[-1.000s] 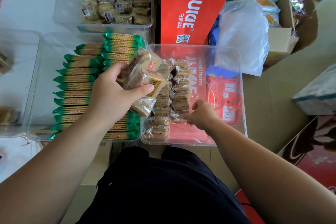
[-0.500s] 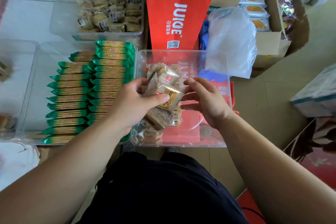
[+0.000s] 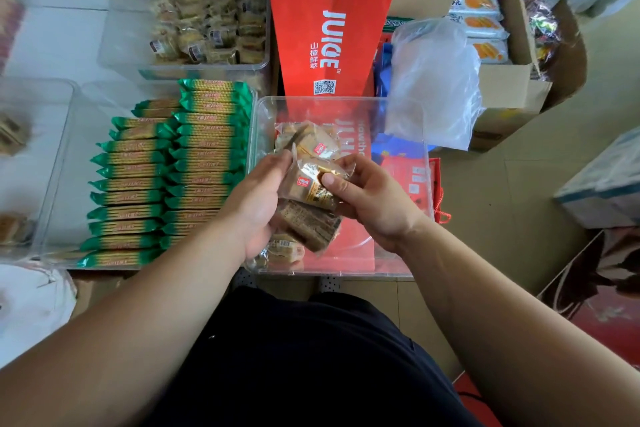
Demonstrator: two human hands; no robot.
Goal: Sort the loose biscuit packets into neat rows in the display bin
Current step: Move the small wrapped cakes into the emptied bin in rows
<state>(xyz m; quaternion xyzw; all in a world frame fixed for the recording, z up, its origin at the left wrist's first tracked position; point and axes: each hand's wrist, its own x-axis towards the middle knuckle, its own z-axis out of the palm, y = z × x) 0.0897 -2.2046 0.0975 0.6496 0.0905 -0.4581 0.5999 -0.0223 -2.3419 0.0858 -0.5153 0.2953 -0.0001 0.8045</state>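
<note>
Gripped in left hand [image 3: 258, 206]: bundle of clear-wrapped biscuit packets [image 3: 308, 224], held over left part of clear display bin [image 3: 398, 265]. Pinched by right hand [image 3: 375, 203]: top packet [image 3: 310, 184]. Noted left, neighbouring bin: green-wrapped biscuit rows [image 3: 204, 149].

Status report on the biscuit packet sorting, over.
Left hand grips a stack of biscuit packets. Right hand pinches the top packet. Both over the clear display bin; loose packets at its near left. Nothing blocking.

display bin [image 3: 408, 263] right half: open from above | left half: left hand [image 3: 259, 204], right hand [image 3: 374, 201] and biscuit packets [image 3: 311, 184] in the way | back: red bag [image 3: 332, 28], plastic bag [image 3: 433, 87] close | left: green packets [image 3: 173, 177] just beside
</note>
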